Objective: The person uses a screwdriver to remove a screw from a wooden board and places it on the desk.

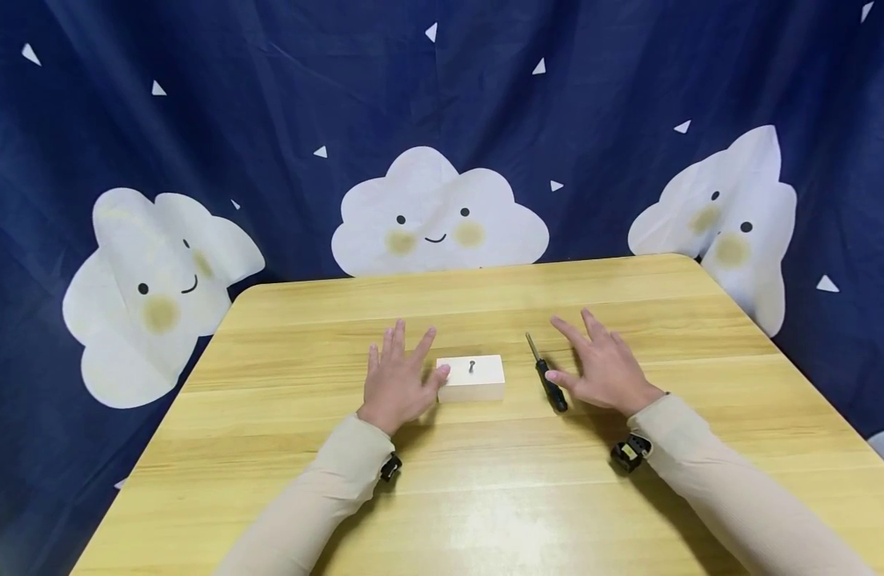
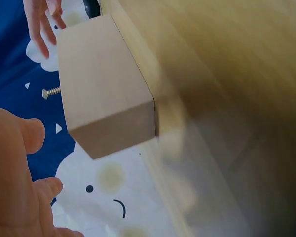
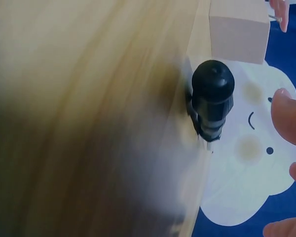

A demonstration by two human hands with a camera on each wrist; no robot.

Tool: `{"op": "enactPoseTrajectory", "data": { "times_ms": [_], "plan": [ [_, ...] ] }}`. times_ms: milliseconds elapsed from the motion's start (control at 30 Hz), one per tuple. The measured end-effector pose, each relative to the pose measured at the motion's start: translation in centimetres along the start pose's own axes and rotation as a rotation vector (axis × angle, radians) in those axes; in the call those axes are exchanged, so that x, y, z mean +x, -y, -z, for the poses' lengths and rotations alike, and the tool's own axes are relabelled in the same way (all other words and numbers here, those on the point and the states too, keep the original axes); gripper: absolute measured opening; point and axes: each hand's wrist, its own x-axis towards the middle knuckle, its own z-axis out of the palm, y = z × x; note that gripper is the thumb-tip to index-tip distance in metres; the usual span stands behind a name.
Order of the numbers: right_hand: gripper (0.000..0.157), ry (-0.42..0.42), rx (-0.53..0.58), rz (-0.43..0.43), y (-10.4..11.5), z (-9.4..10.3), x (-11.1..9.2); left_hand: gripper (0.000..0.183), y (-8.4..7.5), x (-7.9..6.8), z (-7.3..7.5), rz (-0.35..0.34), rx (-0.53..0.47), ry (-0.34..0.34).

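On the table lies a pale wooden block [image 1: 470,390], with a screw [image 1: 472,366] standing up from its top. In the left wrist view the screw [image 2: 52,92] shows its threads and flared head, part of its length out of the block [image 2: 101,74]. My left hand [image 1: 397,388] is spread just left of the block, thumb near its upper edge. To the right of the block rests a screwdriver [image 1: 550,386] with a black handle, its shaft pointing away from me. Over the handle's right side hovers my right hand [image 1: 606,370], fingers spread, holding nothing.
The light wood table [image 1: 298,480] reaches back to a dark blue curtain [image 1: 442,96] printed with smiling clouds and white triangles. Small black devices are strapped at both wrists, among them the right one [image 1: 630,453].
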Motion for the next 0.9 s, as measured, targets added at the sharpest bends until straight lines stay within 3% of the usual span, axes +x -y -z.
{"op": "enactPoseTrajectory", "data": {
  "times_ms": [533,767,900],
  "plan": [
    [0.081,0.073,0.005,0.003,1.2,-0.5,0.4,0.070,-1.3,0.6,-1.0,-0.084,-0.112,0.152],
    [0.076,0.089,0.018,0.014,1.7,-0.7,0.4,0.070,-1.5,0.9,-1.2,-0.104,-0.119,0.153],
    [0.074,0.124,0.037,0.015,2.0,-0.7,0.4,0.061,-1.7,1.0,-1.1,-0.164,-0.103,0.095]
  ]
}}
